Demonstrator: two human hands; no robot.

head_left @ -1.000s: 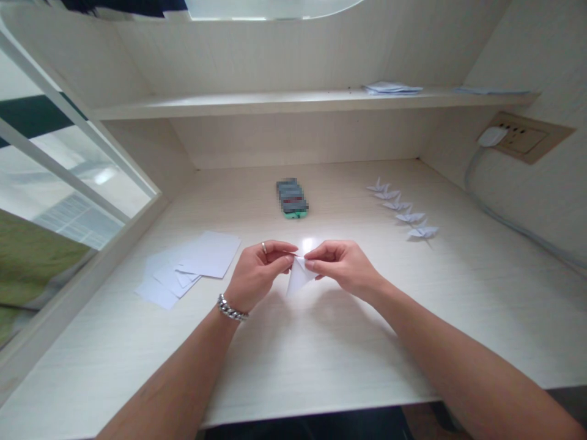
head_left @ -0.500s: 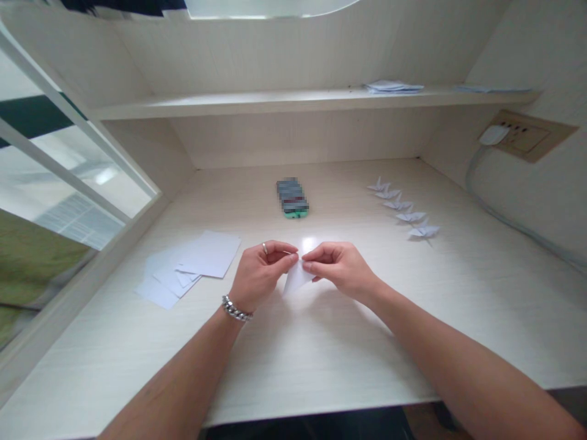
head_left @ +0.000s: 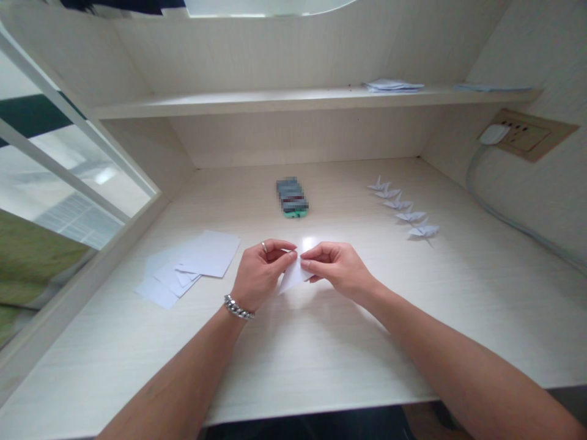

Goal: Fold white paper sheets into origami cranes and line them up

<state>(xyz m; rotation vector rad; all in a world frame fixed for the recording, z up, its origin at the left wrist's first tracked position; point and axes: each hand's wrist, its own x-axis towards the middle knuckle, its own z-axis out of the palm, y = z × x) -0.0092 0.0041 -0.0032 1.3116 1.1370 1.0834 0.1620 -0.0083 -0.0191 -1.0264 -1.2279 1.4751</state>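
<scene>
pinching folded paper [head_left: 291,278], left hand [head_left: 257,272] and right hand [head_left: 340,266] have swung its tip leftward.

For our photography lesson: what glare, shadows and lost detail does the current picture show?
Head view: bright glare patch on the desk, beyond the held paper; head view: soft shadows below the left hand and right hand; head view: coarse pixel blocks hide most of the green-edged object; head view: finer creases in the folded white figures are hard to make out.
</scene>
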